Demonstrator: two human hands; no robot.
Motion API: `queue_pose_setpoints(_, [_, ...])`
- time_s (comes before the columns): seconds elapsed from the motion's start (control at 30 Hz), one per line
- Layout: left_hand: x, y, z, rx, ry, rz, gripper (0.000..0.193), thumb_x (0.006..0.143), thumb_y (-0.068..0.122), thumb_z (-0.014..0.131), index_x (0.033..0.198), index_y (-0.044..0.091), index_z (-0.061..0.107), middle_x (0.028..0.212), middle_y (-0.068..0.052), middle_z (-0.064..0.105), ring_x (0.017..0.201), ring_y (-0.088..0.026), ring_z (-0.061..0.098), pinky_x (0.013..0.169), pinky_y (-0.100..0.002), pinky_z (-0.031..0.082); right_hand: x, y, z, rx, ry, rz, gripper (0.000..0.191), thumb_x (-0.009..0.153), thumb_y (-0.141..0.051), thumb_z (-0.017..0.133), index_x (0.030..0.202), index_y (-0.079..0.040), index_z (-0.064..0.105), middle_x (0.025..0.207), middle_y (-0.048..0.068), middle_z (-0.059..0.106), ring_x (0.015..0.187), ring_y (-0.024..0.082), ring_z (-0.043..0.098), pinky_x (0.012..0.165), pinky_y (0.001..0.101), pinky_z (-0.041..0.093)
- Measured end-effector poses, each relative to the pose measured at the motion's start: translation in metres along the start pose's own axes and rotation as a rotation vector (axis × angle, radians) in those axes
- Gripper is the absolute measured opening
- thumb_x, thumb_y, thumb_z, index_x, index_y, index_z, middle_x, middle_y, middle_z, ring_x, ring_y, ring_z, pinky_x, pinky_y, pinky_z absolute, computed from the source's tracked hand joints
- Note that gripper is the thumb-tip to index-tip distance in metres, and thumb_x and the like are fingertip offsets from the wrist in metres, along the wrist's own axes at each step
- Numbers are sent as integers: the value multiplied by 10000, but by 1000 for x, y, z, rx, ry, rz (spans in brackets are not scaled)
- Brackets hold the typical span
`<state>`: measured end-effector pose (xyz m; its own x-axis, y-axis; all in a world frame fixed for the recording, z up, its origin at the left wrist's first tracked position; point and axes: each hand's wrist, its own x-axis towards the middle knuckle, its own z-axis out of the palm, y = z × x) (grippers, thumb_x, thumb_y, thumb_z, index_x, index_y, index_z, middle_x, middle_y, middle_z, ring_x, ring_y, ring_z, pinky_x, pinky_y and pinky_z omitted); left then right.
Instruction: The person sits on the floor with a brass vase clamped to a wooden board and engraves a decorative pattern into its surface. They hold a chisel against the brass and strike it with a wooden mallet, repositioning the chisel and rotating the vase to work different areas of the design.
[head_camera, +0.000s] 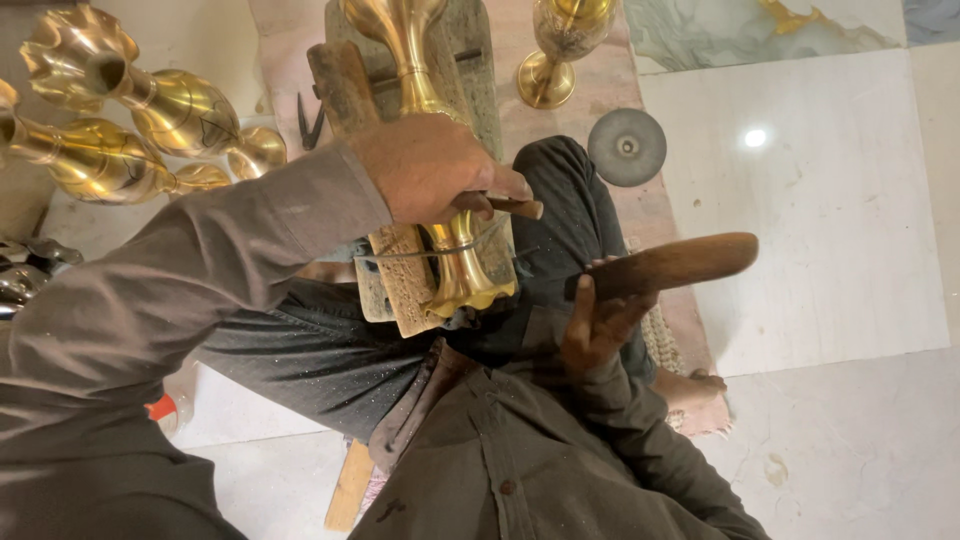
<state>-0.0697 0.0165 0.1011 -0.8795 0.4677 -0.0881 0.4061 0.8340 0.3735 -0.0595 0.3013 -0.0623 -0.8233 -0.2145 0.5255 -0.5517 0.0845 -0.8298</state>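
Note:
A brass vase (452, 262) lies along a wooden block (405, 285) resting on my lap, its flared foot toward me. My left hand (425, 165) rests on the vase's narrow stem and grips a small chisel with a wooden handle (512, 206); its metal tip is hidden under the hand. Just to the right of the vase, my right hand (598, 322) is closed around the end of a long wooden mallet (675, 263), which points out to the right, above my knee.
Two brass vases (150, 100) lie on the floor at the upper left. A brass goblet (558, 50) stands at the top, and a grey round disc (627, 147) lies beside my knee. Dark pliers (308, 125) lie by the block. Pale marble tiles (820, 200) spread right.

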Motion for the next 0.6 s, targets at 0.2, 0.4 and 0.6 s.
queue_pose_setpoints(0.2, [-2,-3,5,-9,5,-44,451,900,262,710,1349,267,669,841,-122,756,750,-316,734,700,-487,580,15,-4,-9,-340,-311,96,738,905,93,613,1594,-56,396,1230,222,563,1095,389,578,958,445,491])
queue_pose_setpoints(0.4, [-9,-6,15,-101,180,40,442,863,256,754,1298,211,696,968,-100,779,795,-300,752,705,-465,594,16,-5,-4,-347,-417,103,770,868,92,630,1587,-88,422,1229,221,565,1106,392,604,958,440,512])
queue_pose_setpoints(0.6, [-12,-7,18,-5,196,34,436,868,199,750,1297,261,711,995,-73,785,804,-288,753,684,-451,602,0,11,5,103,-42,45,648,1047,102,562,1622,-30,296,1527,225,446,1375,350,507,1167,397,395])
